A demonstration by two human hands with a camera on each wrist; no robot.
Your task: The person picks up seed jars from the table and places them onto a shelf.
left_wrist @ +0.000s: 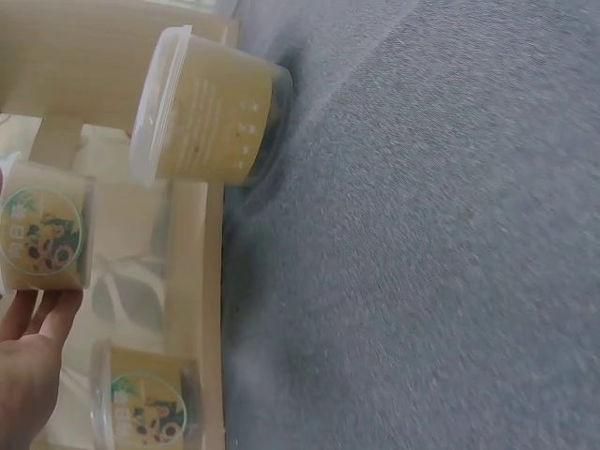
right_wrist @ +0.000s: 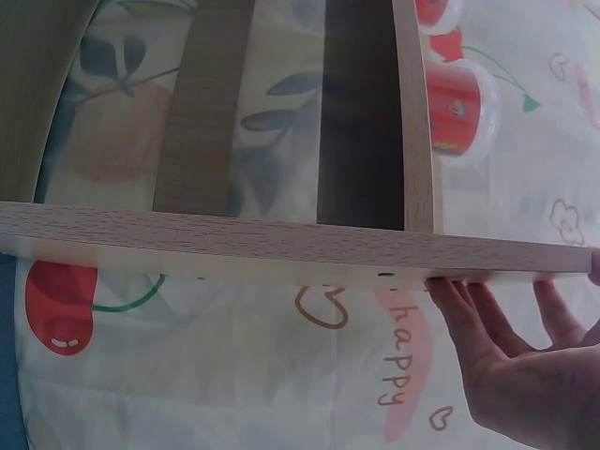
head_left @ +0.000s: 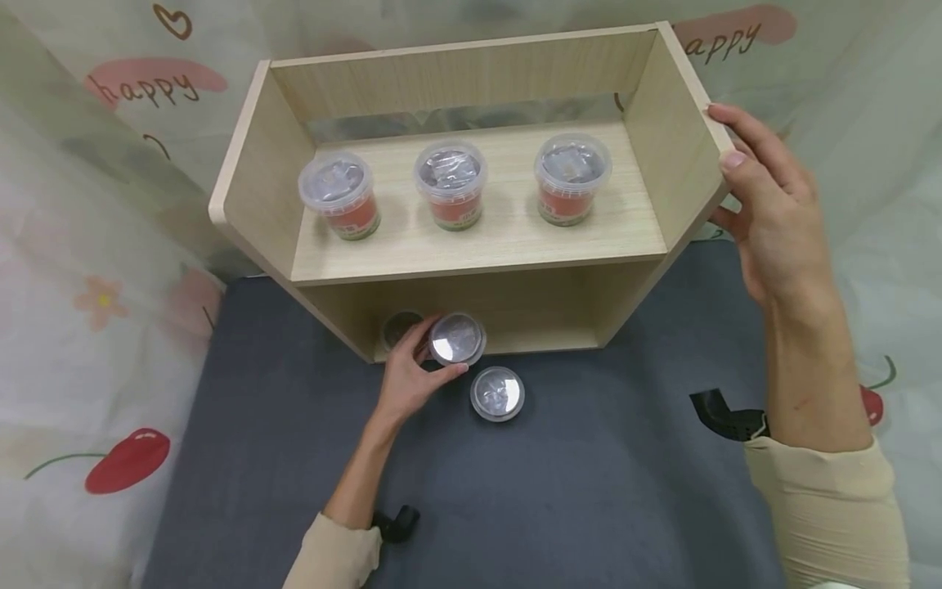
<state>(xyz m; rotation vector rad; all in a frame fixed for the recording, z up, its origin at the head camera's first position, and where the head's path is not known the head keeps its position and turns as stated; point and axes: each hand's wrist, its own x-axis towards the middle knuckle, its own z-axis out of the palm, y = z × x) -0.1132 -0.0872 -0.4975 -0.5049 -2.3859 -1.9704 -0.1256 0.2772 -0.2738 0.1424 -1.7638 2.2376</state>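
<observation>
My left hand grips a lidded plastic cup at the front of the lower shelf; the left wrist view shows its yellow label with a round picture. Behind the hand, another cup stands on the lower shelf at its left end. A third yellow-labelled cup sits on the dark cloth just in front of the shelf. My right hand holds the front edge of the wooden shelf's right side panel, thumb on the near face and fingers around the outside.
Three red-labelled cups with clear lids, left, middle and right, stand in a row on the upper shelf board. Grey-blue cloth covers the table. Patterned curtains hang behind and at both sides.
</observation>
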